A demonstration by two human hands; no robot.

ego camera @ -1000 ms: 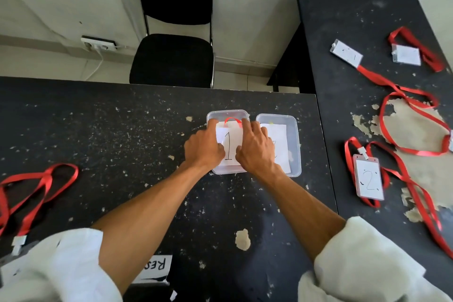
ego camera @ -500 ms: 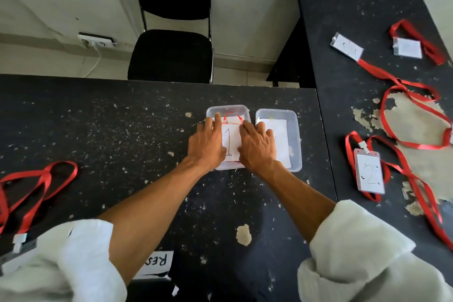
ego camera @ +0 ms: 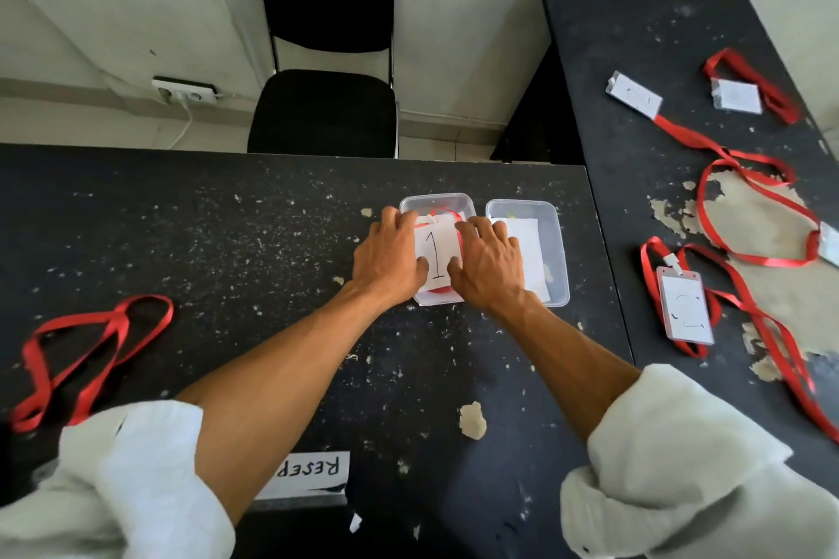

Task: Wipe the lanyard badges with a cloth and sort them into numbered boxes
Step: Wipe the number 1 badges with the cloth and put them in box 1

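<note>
Two clear plastic boxes stand side by side on the black table, the left box (ego camera: 436,199) and the right box (ego camera: 559,250). A badge marked "1" (ego camera: 436,251) lies in the left box, with its red lanyard (ego camera: 447,212) bunched under it. My left hand (ego camera: 389,261) and my right hand (ego camera: 491,270) flank this badge, with thumbs on its face and fingers spread over the box rims. The right box holds a white paper (ego camera: 526,236). A badge marked "2" (ego camera: 686,309) lies on the right-hand table. No cloth is in view.
More badges (ego camera: 633,94) (ego camera: 736,96) with red lanyards (ego camera: 749,213) sprawl over the right table. A loose red lanyard (ego camera: 93,345) lies at the far left. A paper label (ego camera: 311,473) sits near the front edge. A black chair (ego camera: 324,109) stands behind the table.
My fingers have uncurled and stretched flatter over the "1" badge, which now sits lower in the left box. Both hands have stayed over that box.
</note>
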